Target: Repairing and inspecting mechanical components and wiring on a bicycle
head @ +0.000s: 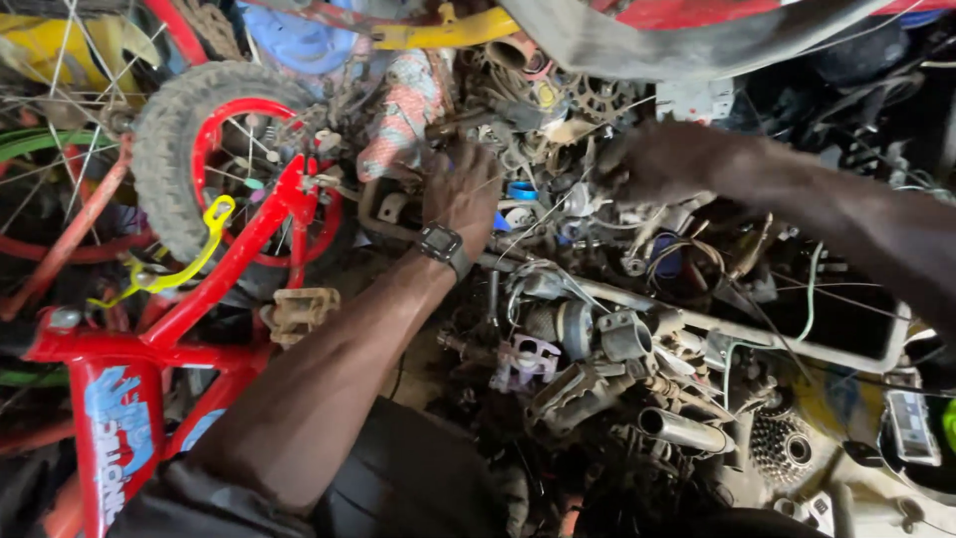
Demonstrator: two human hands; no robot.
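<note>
Left hand (460, 189) and right hand (647, 159) reach into a heap of bicycle parts (597, 339); whether either grip is clenched cannot be told. Red bicycle frame (149, 349) lies left of them.

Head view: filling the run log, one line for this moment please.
left hand: in scrap parts pile | right hand: in same pile | red bicycle: left

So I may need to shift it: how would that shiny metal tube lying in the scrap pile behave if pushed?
The shiny metal tube looks round and smooth, so it would probably roll or slip. It appears hollow at its open end, so likely fairly light and stiff. It rests among loose bike parts, which might snag it.
</note>
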